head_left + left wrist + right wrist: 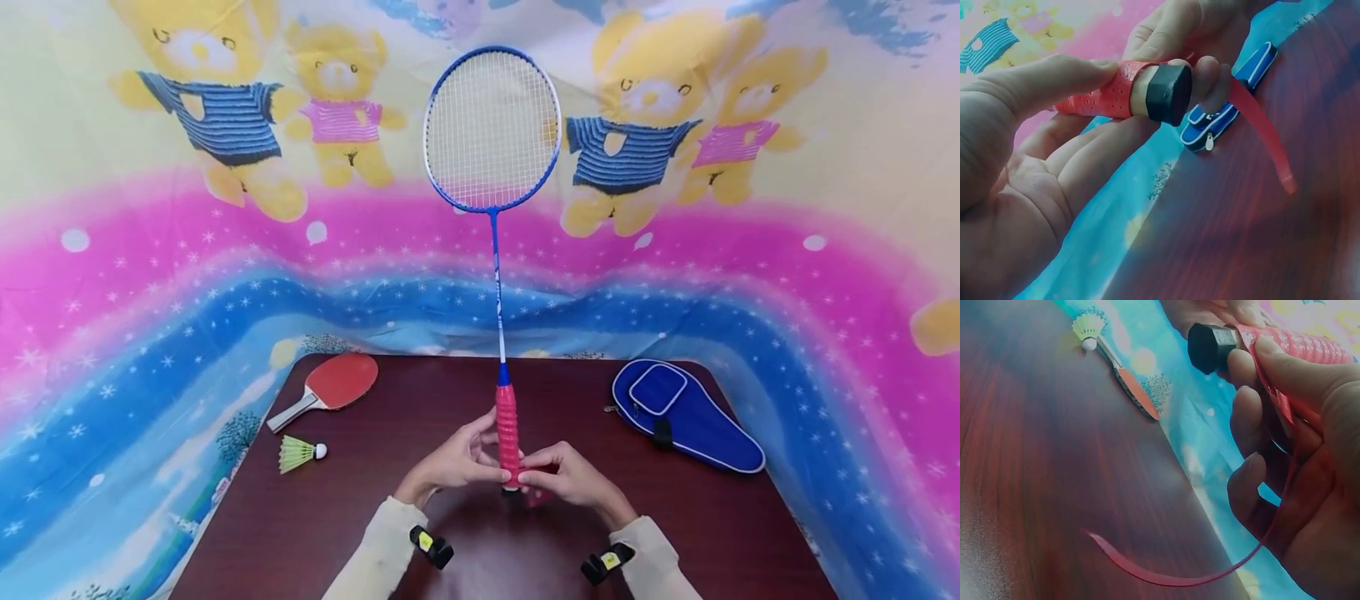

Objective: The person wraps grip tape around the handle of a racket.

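A blue and white badminton racket (500, 283) stands upright over the table, head at the top. Red perforated grip tape (507, 421) winds round its handle; a narrow bare band shows just before the black butt cap (1169, 94). My left hand (459, 458) holds the lower handle between thumb and fingers. On the other side, my right hand (573, 477) pinches the tape against the handle near the butt. From the right hand a loose tape tail (1172, 580) hangs in a curve, seen in both wrist views.
At the left of the dark wooden table (405, 550) lie a red table tennis bat (343, 381) and a yellow-green shuttlecock (298, 453). A blue zipped bat case (693, 421) lies at the right. Behind hangs a bear-patterned cloth (360, 233).
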Motion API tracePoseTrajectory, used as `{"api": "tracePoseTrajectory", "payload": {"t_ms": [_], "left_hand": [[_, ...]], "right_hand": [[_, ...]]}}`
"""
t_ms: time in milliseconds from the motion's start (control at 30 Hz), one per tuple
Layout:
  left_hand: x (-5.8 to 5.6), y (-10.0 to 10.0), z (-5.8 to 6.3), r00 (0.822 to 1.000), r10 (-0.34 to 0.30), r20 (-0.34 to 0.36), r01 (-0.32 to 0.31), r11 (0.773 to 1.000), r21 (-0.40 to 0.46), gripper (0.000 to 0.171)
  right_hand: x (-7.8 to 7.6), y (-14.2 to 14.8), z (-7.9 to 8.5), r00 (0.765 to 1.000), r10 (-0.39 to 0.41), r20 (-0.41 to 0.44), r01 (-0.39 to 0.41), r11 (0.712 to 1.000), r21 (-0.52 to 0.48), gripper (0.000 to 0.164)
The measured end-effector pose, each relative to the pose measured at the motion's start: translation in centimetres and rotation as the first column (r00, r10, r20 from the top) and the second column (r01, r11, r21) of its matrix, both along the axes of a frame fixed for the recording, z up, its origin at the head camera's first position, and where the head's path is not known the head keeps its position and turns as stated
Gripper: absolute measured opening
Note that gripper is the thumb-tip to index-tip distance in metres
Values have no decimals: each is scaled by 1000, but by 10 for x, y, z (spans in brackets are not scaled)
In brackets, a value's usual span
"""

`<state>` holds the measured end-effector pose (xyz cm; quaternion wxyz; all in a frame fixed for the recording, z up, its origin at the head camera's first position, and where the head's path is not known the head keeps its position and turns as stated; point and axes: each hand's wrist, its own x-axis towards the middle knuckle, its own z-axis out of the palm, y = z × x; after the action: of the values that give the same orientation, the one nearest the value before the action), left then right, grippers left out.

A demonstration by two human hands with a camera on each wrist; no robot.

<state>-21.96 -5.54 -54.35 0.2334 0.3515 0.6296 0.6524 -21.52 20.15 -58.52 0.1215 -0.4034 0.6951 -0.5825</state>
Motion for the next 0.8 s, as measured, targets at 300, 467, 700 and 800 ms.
{"api": "tracePoseTrajectory", "payload": {"t_ms": [300, 467, 700, 800], "left_hand": [[10, 10, 11, 973, 199, -119, -219, 958, -184, 107], [14, 15, 15, 933, 314, -173, -345, 919, -190, 106], [11, 11, 14, 965, 248, -82, -256, 960, -112, 104], [10, 10, 12, 972, 224, -71, -230, 968, -98, 104]], "right_hand": [[1, -5, -4, 995, -73, -71, 67, 994, -91, 22], [6, -8, -2, 993, -115, 0, 114, 988, -107, 21], [11, -10, 2, 981, -131, 139, 148, 982, -119, 22], [10, -10, 1, 977, -155, 146, 169, 981, -93, 21]]}}
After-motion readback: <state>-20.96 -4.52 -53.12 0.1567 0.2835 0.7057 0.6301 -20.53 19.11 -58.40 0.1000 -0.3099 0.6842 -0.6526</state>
